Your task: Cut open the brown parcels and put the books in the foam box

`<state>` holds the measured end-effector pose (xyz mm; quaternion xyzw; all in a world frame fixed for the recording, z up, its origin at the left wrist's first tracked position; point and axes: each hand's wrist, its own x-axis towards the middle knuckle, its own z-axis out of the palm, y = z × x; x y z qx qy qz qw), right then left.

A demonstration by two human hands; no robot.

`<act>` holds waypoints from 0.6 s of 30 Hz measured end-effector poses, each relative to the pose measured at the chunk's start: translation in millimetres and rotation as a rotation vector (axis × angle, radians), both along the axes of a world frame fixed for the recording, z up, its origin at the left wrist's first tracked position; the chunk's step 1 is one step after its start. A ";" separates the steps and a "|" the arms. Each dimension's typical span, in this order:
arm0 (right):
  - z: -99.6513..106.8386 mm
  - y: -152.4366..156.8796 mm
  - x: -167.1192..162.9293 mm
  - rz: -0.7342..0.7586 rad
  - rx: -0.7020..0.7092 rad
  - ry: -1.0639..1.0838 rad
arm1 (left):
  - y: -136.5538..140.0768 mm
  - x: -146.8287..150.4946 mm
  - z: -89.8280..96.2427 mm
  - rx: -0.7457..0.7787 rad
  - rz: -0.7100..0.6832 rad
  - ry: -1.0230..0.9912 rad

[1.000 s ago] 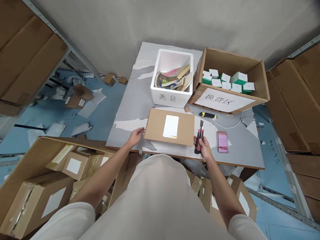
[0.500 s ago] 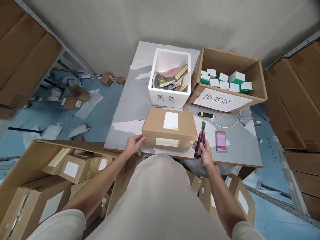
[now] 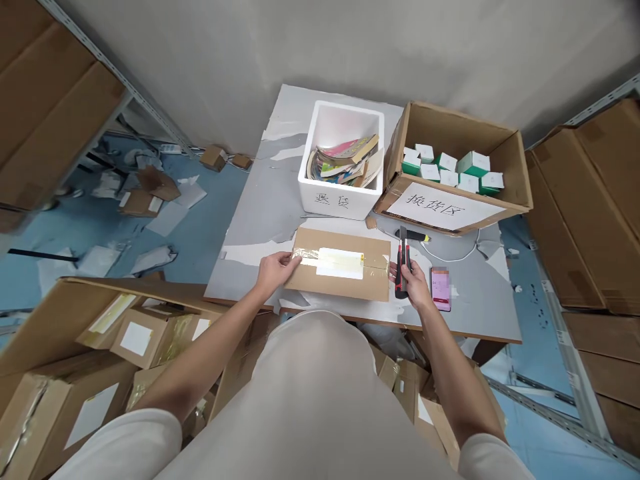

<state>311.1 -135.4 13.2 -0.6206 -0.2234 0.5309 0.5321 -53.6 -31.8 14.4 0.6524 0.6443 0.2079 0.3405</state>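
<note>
A brown cardboard box (image 3: 345, 289) lies near the front edge of the table, its taped face with a white label (image 3: 341, 264) turned up. My left hand (image 3: 277, 271) is closed on the box's left end, thumb on top. My right hand (image 3: 415, 283) grips a red and black box cutter (image 3: 402, 273), which stands roughly upright with its tip pointing away from me. Fingers of this hand reach to the box's right end; whether they touch it I cannot tell. A phone (image 3: 441, 289) with a pink screen lies right of that hand.
Behind the box stand a white foam box (image 3: 342, 202) with books and a large carton (image 3: 523, 167) holding several green-and-white boxes. A second cutter, yellow and black (image 3: 417, 235), lies before the carton. Parcels fill a big carton (image 3: 65, 288) at lower left. Shelves (image 3: 567, 340) flank the table.
The cardboard box has been tipped over, so the taped, labelled side that faced me now faces up. Both hands moved with it; the right still holds the box cutter.
</note>
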 end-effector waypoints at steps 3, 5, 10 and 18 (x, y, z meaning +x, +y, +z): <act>2.2 -6.3 1.6 0.024 0.010 -0.060 | -22.6 -3.2 -3.3 0.036 -0.066 -0.068; 12.1 -5.1 -1.3 0.033 0.042 -0.231 | -37.5 -0.8 -6.9 0.193 -0.106 -0.030; 56.5 25.9 -42.1 0.553 0.182 -0.912 | -60.5 12.2 -18.7 0.445 -0.391 0.021; 81.8 87.5 -134.2 1.486 0.214 -1.499 | -63.1 14.4 -26.3 0.499 -0.448 0.089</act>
